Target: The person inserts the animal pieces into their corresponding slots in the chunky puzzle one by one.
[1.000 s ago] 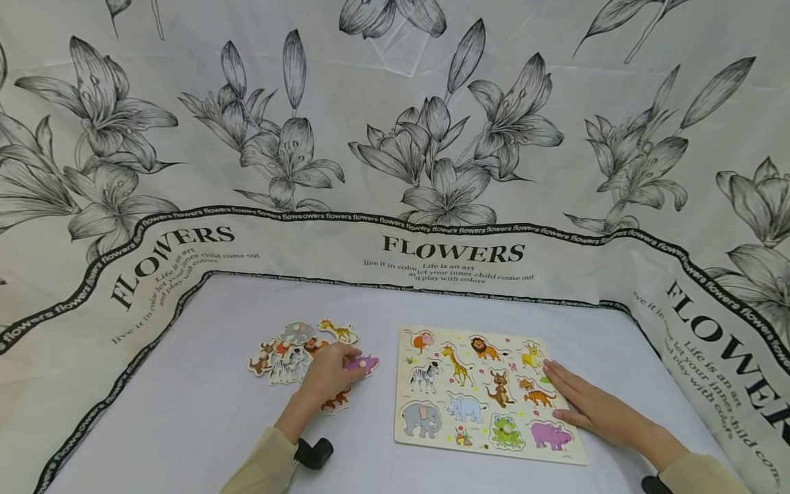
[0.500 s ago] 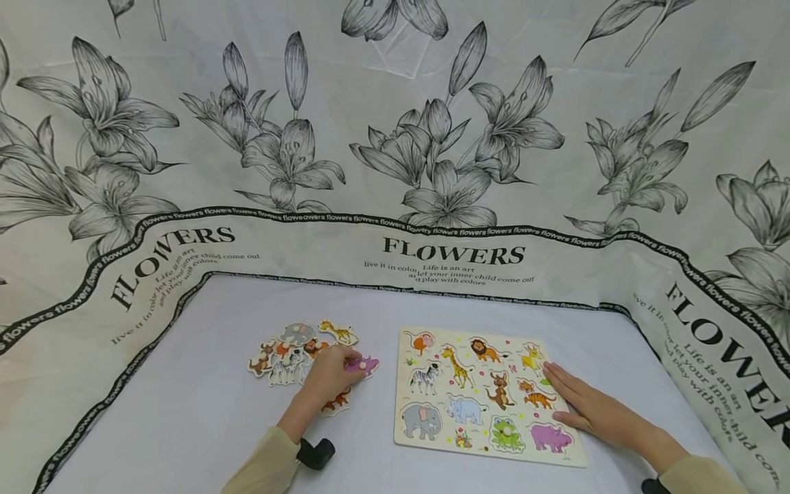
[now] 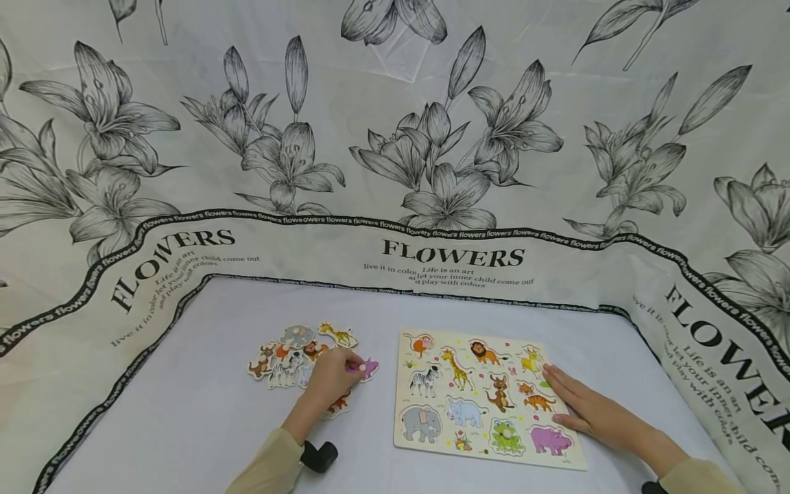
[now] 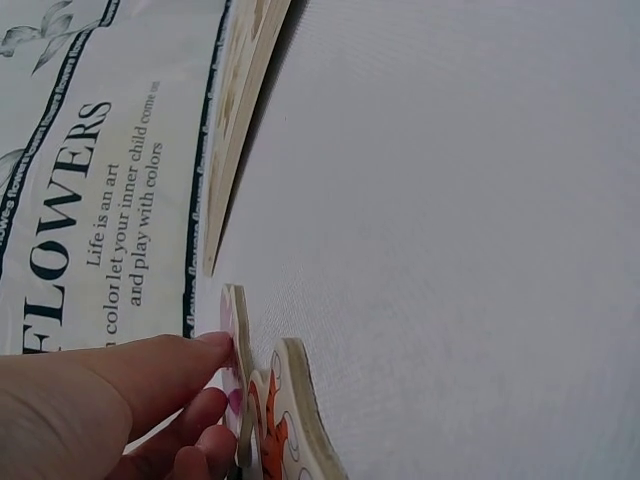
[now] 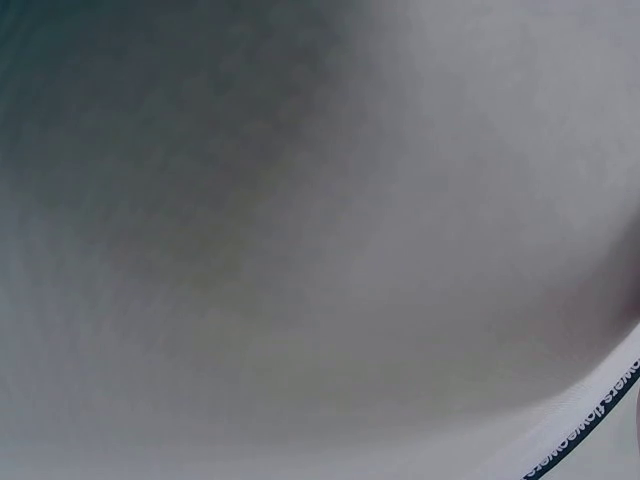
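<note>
My left hand (image 3: 332, 376) is at the right side of a pile of animal puzzle pieces, its thumb and finger pinching a purple hippo puzzle piece (image 3: 370, 370) that is partly hidden by the fingers. Seen from the left wrist, this hippo piece (image 4: 231, 312) stands edge-on beside an orange-striped piece (image 4: 272, 430). A pale wooden puzzle board (image 3: 404, 384) with animal pictures lies to the right; a green frog piece (image 3: 507, 437) with a knob sits on it. My right hand (image 3: 589, 412) rests with straight fingers on the board's right edge.
Left of my left hand, the pile includes a zebra piece (image 3: 285, 370), an elephant piece (image 3: 297, 335) and a giraffe piece (image 3: 337, 334). The white cloth (image 3: 197, 384) has a black-edged border. The right wrist view is mostly blurred cloth.
My left hand stays at the hippo piece with barely any movement. The right hand and the board hold their places; the head view has shifted very slightly.
</note>
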`<state>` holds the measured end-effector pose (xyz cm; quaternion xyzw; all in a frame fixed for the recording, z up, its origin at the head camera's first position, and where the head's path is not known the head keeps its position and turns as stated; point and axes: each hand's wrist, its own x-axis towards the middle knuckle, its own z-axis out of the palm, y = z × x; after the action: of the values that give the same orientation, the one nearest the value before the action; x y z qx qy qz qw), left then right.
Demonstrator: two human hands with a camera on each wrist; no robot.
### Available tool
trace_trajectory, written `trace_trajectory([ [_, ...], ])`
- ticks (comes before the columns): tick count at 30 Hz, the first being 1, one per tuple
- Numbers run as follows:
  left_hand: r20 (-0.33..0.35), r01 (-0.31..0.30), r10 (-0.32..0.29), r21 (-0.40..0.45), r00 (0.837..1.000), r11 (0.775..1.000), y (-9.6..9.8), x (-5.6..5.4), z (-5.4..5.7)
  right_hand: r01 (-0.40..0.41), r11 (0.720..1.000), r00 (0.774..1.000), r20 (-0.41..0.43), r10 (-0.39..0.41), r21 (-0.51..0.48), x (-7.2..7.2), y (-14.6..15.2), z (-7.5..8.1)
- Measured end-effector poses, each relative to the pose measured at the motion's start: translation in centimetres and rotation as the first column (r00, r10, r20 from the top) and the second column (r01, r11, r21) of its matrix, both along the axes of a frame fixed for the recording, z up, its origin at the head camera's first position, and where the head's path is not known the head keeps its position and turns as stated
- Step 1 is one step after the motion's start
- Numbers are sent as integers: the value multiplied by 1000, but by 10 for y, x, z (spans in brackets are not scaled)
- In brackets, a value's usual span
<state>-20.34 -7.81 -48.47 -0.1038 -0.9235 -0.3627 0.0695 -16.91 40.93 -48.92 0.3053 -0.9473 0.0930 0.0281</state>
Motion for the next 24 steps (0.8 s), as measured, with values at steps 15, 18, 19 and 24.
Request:
trace_trajectory([
  [15, -23, -18, 17, -33, 1000, 999, 1, 0, -3, 20, 1000, 1000, 23, -20, -1, 3, -2, 2],
  [18, -39, -13, 12, -37, 999, 999, 2, 1, -1, 20, 1000, 1000, 16, -20, -1, 2, -1, 2],
  [19, -44, -13, 12, -37, 999, 999, 2, 1, -1, 19, 1000, 1000, 14, -19, -3, 2, -1, 1],
  [24, -64, -17, 14, -33, 998, 999, 3, 3, 1, 19, 1000, 1000, 24, -19, -3, 1, -1, 1],
])
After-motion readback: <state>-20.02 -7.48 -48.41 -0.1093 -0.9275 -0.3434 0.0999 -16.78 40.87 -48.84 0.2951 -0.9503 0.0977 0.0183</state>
